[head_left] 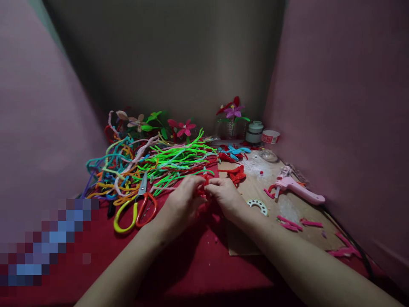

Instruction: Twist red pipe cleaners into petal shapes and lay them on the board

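Observation:
My left hand and my right hand meet at the middle of the table, fingers closed in a pinch. Between them is a red fuzzy pipe-cleaner piece, mostly hidden by the fingers, so its shape is unclear. Just beyond my right hand lies a red pipe-cleaner flower piece on the board. Scissors with one yellow and one red handle rest left of my left hand. A large heap of coloured pipe cleaners, many of them bright green, spreads behind the hands.
A pink hot glue gun lies on a brown board at right, near pink scraps and a pale ring with holes. Finished flowers, a jar and a tape roll stand at the back. Walls flank both sides.

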`<control>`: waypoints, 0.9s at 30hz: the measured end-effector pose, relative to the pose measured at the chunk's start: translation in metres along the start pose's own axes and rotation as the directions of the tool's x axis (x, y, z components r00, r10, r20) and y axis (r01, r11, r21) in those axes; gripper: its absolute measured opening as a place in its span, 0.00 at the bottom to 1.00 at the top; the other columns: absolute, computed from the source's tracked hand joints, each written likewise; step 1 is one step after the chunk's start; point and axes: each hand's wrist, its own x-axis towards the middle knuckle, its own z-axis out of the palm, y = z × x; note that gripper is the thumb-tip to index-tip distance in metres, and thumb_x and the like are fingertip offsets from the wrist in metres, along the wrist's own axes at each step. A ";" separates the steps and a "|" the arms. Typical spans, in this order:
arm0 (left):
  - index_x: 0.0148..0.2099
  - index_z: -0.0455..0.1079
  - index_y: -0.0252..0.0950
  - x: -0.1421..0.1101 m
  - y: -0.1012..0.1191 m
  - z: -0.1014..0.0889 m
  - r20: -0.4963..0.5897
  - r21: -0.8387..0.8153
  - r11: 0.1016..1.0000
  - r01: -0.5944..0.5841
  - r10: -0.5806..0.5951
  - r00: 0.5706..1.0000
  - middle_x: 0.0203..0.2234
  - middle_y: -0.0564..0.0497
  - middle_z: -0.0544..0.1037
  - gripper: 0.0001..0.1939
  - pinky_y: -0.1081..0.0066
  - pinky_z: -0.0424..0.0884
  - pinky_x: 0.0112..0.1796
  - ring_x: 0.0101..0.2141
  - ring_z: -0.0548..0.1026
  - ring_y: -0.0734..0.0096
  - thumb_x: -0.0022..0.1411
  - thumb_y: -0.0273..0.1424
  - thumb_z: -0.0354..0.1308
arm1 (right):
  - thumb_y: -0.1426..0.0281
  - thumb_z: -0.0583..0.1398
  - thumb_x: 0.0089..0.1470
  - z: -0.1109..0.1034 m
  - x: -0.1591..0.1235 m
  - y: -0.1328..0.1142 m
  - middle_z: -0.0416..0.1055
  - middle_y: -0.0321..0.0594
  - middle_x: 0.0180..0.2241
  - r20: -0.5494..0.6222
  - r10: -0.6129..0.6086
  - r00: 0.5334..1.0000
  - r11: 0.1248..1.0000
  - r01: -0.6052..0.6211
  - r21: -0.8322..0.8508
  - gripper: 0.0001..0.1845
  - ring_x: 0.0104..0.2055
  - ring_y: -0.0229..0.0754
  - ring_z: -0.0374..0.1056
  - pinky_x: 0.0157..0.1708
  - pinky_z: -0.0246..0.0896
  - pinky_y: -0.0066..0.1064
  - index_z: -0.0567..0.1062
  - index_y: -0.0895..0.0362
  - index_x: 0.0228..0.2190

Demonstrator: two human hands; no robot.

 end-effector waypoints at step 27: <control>0.33 0.67 0.33 0.003 0.002 -0.005 0.234 -0.656 0.589 0.473 -0.436 0.869 0.23 0.55 0.69 0.09 0.77 0.61 0.22 0.20 0.63 0.81 0.50 0.32 0.61 | 0.74 0.55 0.38 0.005 -0.008 -0.007 0.58 0.29 0.13 0.032 -0.065 0.997 0.997 0.066 -0.030 0.07 0.17 0.29 0.51 0.19 0.45 0.24 0.67 0.60 0.14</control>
